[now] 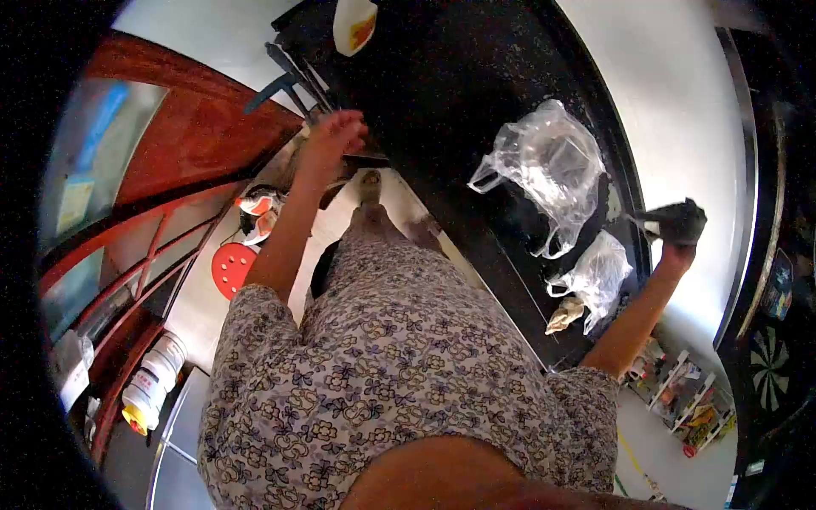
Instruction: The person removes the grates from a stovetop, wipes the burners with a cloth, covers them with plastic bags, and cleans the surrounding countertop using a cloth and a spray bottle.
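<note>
My left hand is held out at the upper left with its fingers apart and slightly blurred, nothing in it. It is close to a blue-grey tool with a crossbar at the counter's corner. At the right, my raised right hand is mostly covered by a dark, cloth-like bundle, which it appears to grip near the white wall. A large clear plastic bag lies on the black counter. Below it are a smaller white plastic bag and a crumpled brown piece.
A white container with an orange label stands on the counter's far end. Down on the left are a red stool, white buckets and a red-framed cabinet. A rack of packets is at lower right.
</note>
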A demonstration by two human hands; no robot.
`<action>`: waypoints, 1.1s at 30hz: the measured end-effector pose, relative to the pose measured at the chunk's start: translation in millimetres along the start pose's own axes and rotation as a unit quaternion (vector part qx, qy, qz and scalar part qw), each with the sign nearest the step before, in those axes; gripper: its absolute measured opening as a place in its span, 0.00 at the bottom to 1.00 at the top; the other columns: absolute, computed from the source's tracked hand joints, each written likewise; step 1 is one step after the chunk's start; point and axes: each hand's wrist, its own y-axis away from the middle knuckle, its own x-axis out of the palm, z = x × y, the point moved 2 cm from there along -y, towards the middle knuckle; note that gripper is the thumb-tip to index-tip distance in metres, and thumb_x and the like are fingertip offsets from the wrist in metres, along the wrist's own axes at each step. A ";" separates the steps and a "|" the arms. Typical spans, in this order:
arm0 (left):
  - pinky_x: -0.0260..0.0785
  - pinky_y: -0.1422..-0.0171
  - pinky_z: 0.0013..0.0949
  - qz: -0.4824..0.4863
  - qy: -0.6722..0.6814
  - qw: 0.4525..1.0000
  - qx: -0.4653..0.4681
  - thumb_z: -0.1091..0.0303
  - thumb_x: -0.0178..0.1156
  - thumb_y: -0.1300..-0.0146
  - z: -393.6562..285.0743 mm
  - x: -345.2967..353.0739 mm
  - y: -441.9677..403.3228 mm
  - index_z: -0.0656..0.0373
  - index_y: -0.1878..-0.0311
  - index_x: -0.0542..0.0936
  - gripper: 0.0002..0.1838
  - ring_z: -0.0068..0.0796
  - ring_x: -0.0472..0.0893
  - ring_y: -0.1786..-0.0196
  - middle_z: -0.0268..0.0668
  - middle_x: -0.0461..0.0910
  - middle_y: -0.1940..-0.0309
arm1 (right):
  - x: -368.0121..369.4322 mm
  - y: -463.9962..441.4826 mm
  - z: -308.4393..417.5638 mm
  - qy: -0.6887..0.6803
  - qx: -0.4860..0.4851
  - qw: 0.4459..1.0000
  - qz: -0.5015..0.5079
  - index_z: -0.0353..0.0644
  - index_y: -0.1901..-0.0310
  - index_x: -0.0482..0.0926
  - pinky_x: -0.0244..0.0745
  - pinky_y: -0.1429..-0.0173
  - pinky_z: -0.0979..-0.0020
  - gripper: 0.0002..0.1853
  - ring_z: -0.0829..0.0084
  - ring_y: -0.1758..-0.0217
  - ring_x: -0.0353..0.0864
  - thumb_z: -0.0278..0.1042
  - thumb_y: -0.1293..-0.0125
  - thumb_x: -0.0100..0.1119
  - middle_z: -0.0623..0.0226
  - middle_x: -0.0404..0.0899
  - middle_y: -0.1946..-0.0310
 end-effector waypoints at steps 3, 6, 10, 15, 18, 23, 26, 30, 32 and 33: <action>0.68 0.60 0.25 -0.066 0.089 0.992 -0.065 0.65 0.58 0.42 -48.3 -26.3 -33.2 0.58 0.49 0.72 0.18 0.23 0.76 0.62 0.36 0.77 0.59 | 46.7 -33.7 -26.4 0.116 -0.045 0.985 -0.119 0.37 0.46 0.68 0.62 0.39 0.50 0.20 0.54 0.46 0.70 0.36 0.34 0.36 0.53 0.71 0.49; 0.68 0.54 0.29 -0.091 0.011 0.994 0.059 0.61 0.62 0.46 -56.1 -44.8 -96.7 0.57 0.48 0.71 0.23 0.29 0.75 0.56 0.36 0.76 0.56 | 133.2 -86.2 -104.7 0.158 -0.007 0.987 -0.015 0.38 0.44 0.65 0.62 0.40 0.50 0.20 0.56 0.46 0.69 0.37 0.35 0.38 0.53 0.71 0.49; 0.67 0.47 0.36 -0.176 -0.248 0.917 0.258 0.57 0.65 0.50 -74.4 -39.7 -147.8 0.53 0.45 0.70 0.28 0.37 0.73 0.50 0.40 0.75 0.53 | 180.3 -126.5 -187.9 0.146 -0.008 0.989 -0.031 0.37 0.43 0.63 0.64 0.40 0.55 0.21 0.58 0.47 0.71 0.39 0.34 0.39 0.54 0.71 0.49; 0.66 0.51 0.43 -0.084 -0.080 0.973 0.198 0.53 0.70 0.57 -90.4 -27.3 -177.6 0.60 0.43 0.65 0.39 0.39 0.72 0.51 0.43 0.71 0.52 | 149.2 -137.1 -322.2 0.823 -0.091 0.560 -0.023 0.41 0.39 0.60 0.59 0.38 0.61 0.22 0.60 0.40 0.64 0.37 0.34 0.39 0.52 0.65 0.42; 0.70 0.59 0.43 -0.104 -0.099 0.980 0.140 0.56 0.69 0.56 -85.9 -21.6 -187.6 0.60 0.44 0.65 0.37 0.38 0.75 0.58 0.44 0.73 0.58 | 148.3 -141.6 -419.2 0.772 -0.070 0.625 0.094 0.43 0.38 0.59 0.57 0.38 0.57 0.27 0.54 0.37 0.59 0.44 0.37 0.45 0.48 0.59 0.40; 0.64 0.77 0.35 -0.240 -0.544 0.596 0.540 0.67 0.63 0.50 -41.7 -13.0 -205.8 0.48 0.61 0.73 0.13 0.32 0.69 0.78 0.34 0.68 0.77 | 127.3 -137.9 -519.6 0.889 -0.123 0.437 0.059 0.43 0.37 0.56 0.48 0.36 0.45 0.35 0.42 0.34 0.49 0.54 0.42 0.48 0.45 0.48 0.36; 0.68 0.56 0.33 -0.120 -0.282 0.903 0.301 0.62 0.64 0.48 -47.8 -8.6 -186.1 0.58 0.50 0.70 0.24 0.33 0.75 0.58 0.38 0.75 0.60 | 114.1 -158.6 -543.2 0.877 -0.126 0.463 -0.003 0.40 0.36 0.53 0.44 0.34 0.46 0.38 0.43 0.32 0.45 0.56 0.42 0.47 0.44 0.46 0.35; 0.69 0.54 0.28 -0.116 -0.025 0.976 0.186 0.68 0.61 0.45 -79.4 -8.4 -132.0 0.62 0.49 0.69 0.21 0.27 0.76 0.55 0.39 0.75 0.58 | 105.7 -186.9 -554.9 0.878 -0.168 0.447 0.019 0.39 0.36 0.52 0.44 0.33 0.49 0.36 0.47 0.31 0.44 0.52 0.40 0.46 0.45 0.46 0.35; 0.67 0.53 0.28 -0.163 0.081 0.976 0.117 0.71 0.60 0.45 -96.4 -9.6 -96.2 0.63 0.49 0.69 0.20 0.26 0.74 0.53 0.39 0.74 0.56 | 107.3 -201.9 -550.8 0.886 -0.169 0.430 0.046 0.39 0.35 0.50 0.44 0.33 0.52 0.34 0.50 0.31 0.44 0.48 0.38 0.46 0.47 0.45 0.34; 0.67 0.51 0.29 -0.195 0.178 0.962 0.067 0.71 0.60 0.45 -97.2 -7.7 -82.3 0.63 0.49 0.69 0.20 0.27 0.73 0.53 0.39 0.72 0.55 | 107.8 -210.7 -548.4 0.887 -0.159 0.429 0.059 0.39 0.35 0.50 0.44 0.33 0.52 0.34 0.52 0.31 0.44 0.47 0.38 0.46 0.49 0.46 0.34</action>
